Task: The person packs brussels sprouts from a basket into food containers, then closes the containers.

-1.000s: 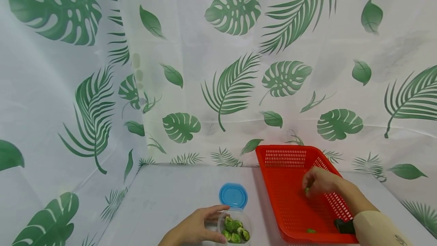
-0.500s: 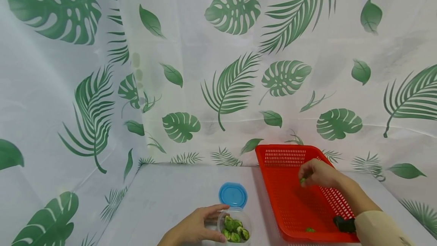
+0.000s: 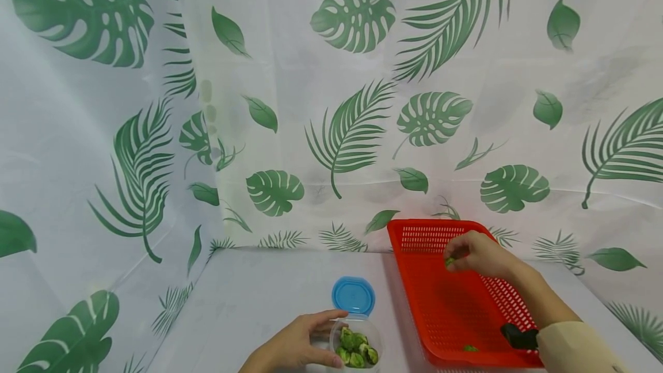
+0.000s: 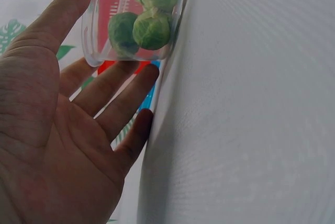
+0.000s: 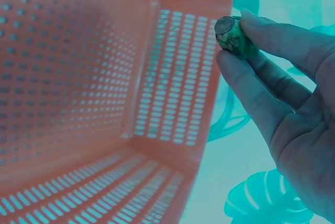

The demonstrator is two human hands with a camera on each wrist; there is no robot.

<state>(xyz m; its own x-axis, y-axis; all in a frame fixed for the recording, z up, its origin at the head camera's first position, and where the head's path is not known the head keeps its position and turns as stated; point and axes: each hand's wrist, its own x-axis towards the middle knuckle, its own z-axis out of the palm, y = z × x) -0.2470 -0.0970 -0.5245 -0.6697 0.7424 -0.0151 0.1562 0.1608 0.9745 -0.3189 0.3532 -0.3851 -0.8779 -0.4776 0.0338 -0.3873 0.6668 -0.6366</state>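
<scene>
In the head view my left hand (image 3: 295,343) is beside a small clear plastic container (image 3: 377,331), thumb and fingers spread along its side. Several Brussels sprouts (image 3: 354,345) lie in it, and its blue lid (image 3: 354,297) is flipped back on the table. The left wrist view shows the fingers (image 4: 123,101) fairly straight, fingertips at the container's wall. Over the red basket (image 3: 440,304), my right hand (image 3: 483,255) pinches one sprout (image 5: 233,36) between thumb and fingertips, its cut stem end facing the right wrist camera.
A small green piece (image 3: 470,349) lies at the near end of the basket. The basket stands right of the container on a pale table (image 3: 269,286). Leaf-printed sheeting (image 3: 331,131) hangs behind and on the left. A black wrist device (image 3: 518,337) sits by the right sleeve.
My right hand has risen from lower in the basket and moved a little left and away, with the sprout in its fingers. The left hand and container stay in place.
</scene>
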